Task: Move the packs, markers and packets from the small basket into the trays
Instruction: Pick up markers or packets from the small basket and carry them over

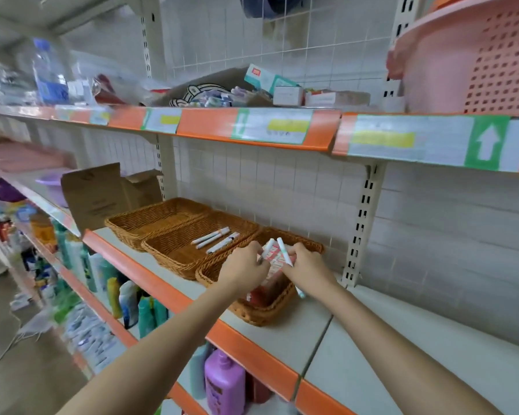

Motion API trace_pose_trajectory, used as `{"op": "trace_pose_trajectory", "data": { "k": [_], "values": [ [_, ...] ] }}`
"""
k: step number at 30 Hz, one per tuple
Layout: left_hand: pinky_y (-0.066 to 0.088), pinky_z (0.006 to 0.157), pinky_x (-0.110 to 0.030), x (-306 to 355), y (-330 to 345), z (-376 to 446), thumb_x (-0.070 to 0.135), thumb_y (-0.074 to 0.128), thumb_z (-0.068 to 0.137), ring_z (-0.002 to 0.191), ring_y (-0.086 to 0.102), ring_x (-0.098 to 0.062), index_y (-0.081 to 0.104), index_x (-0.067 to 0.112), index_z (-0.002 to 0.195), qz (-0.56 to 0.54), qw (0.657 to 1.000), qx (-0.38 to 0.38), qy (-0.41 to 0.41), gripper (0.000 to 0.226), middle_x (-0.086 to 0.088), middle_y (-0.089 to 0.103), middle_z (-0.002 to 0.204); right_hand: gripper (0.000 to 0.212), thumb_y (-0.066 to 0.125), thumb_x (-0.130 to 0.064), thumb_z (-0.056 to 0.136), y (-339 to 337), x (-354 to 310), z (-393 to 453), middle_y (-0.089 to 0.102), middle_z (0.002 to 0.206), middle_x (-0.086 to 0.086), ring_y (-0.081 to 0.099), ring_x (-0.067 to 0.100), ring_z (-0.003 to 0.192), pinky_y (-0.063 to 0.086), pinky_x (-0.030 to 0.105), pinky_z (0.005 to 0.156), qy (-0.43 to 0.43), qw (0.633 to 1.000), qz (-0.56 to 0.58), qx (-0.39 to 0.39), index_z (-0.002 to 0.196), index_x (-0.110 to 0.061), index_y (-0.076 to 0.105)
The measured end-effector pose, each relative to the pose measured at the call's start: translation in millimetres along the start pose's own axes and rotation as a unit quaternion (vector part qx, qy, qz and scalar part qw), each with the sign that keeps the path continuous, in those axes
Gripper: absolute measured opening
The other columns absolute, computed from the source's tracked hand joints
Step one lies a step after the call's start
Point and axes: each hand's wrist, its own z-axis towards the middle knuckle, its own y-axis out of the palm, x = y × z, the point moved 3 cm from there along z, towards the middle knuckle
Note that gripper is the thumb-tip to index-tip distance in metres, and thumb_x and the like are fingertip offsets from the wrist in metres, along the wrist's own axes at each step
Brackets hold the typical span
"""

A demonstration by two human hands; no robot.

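Three wicker baskets stand in a row on the middle shelf. Both my hands are over the small basket, the nearest and rightmost one, which holds red and pink packs. My left hand pinches a white marker that points up. In my right hand is a second white marker with a green band, its lower end sticking out past the basket's right rim. The middle tray holds several white markers. Nothing shows inside the far tray.
An open cardboard box stands left of the trays. The upper shelf carries boxes, a bottle and a pink plastic basket. Bottles of toiletries fill the shelves below. The shelf surface to the right of the small basket is bare.
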Motion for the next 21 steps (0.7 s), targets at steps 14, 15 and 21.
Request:
{"op": "trace_pose_trajectory", "data": {
  "k": [14, 15, 21],
  "values": [
    [0.042, 0.062, -0.031, -142, -63, 98, 0.033, 0.046, 0.093, 0.079, 0.057, -0.024, 0.055, 0.012, 0.110, 0.023, 0.999, 0.008, -0.027, 0.029, -0.006, 0.060, 0.089, 0.033, 0.051, -0.026, 0.092, 87, -98, 109, 0.065, 0.107, 0.009, 0.059, 0.027, 0.090, 0.041, 0.032, 0.066, 0.016, 1.000, -0.027, 0.000, 0.123, -0.017, 0.052],
    [0.040, 0.060, -0.030, -151, -67, 104, 0.031, 0.046, 0.093, 0.077, 0.056, -0.024, 0.055, 0.011, 0.110, 0.026, 0.999, 0.001, -0.022, 0.028, -0.005, 0.059, 0.087, 0.033, 0.051, -0.026, 0.092, 94, -103, 116, 0.064, 0.107, 0.009, 0.060, 0.029, 0.093, 0.040, 0.032, 0.067, 0.020, 0.999, -0.033, -0.001, 0.123, -0.016, 0.052],
    [0.041, 0.058, -0.029, -181, -66, 133, 0.020, 0.049, 0.091, 0.081, 0.063, -0.030, 0.057, 0.006, 0.111, 0.022, 0.998, -0.052, -0.014, 0.026, -0.010, 0.064, 0.090, 0.027, 0.052, -0.022, 0.092, 109, -109, 143, 0.064, 0.105, 0.011, 0.060, 0.027, 0.088, 0.039, 0.030, 0.062, 0.048, 0.997, -0.058, 0.000, 0.116, -0.009, 0.055]
  ]
}}
